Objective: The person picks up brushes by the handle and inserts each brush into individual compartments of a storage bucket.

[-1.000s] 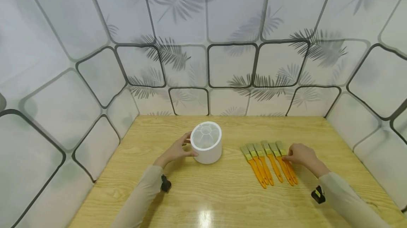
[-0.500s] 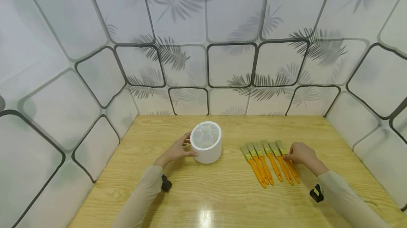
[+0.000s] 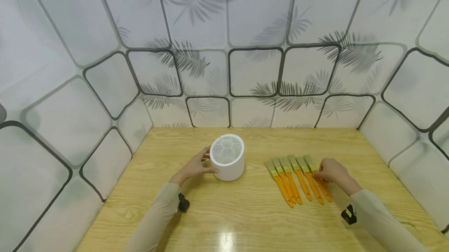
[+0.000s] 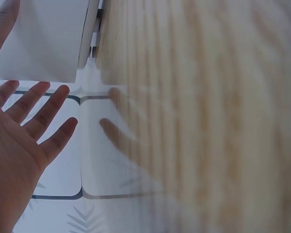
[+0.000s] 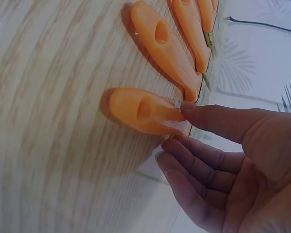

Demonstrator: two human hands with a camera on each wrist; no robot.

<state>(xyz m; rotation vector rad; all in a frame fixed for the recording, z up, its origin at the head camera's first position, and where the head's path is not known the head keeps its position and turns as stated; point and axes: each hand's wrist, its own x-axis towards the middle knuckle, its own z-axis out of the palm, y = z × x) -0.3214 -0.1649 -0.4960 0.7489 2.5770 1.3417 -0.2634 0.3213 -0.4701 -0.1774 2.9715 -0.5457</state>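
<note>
A white round container (image 3: 229, 172) with a clear ribbed insert stands on the wooden table, left of centre. My left hand (image 3: 194, 167) is at its left side, thumb near the front, fingertips at the wall. In the left wrist view the fingers of that hand (image 4: 26, 131) are spread and mostly straight. Several flat paintbrushes with orange handles (image 3: 282, 189) lie in a row to the right, bristles away from me. At the row's right end, my right hand (image 3: 331, 172) pinches the last paintbrush (image 3: 323, 189) by its handle between thumb and fingers. In the right wrist view that paintbrush (image 5: 140, 110) shows its handle hole.
The wooden table (image 3: 224, 209) reaches back to a patterned fabric wall (image 3: 256, 72), which also encloses the left and right sides. Small black devices sit at both wrists, including one by the right sleeve (image 3: 349, 215).
The handle end of the rightmost paintbrush has swung slightly right, away from its neighbour, with my right hand at it. My left hand and the container have stayed still.
</note>
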